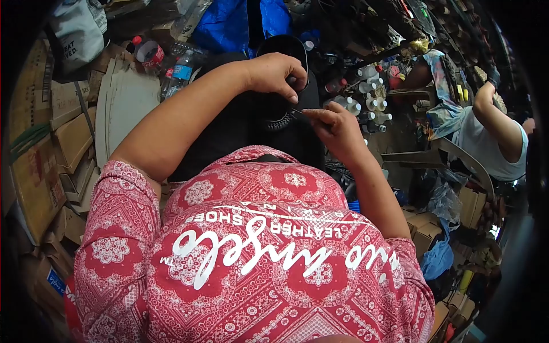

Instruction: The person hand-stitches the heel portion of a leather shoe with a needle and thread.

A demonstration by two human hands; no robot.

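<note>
A black shoe (274, 123), with a ridged sole edge, rests on my dark-clothed lap. My left hand (277, 77) lies over it, fingers curled and thumb pointing down along its side. Between the thumb and forefinger of my right hand (337, 127) is a thin, dark needle-like tool (295, 110), its tip directed at the shoe just below my left thumb. The tip's exact contact with the shoe is too dark to make out. Black material blends together here, hiding where the shoe's upper ends.
Flattened cardboard boxes (71, 126) are stacked on the left beside pale curved boards (126, 106). Plastic bottles (182, 71) lie near a blue bag (229, 26). Several small bottles (374, 103) stand to the right. Beyond a chair (466, 160), another person in a white top (494, 140) sits.
</note>
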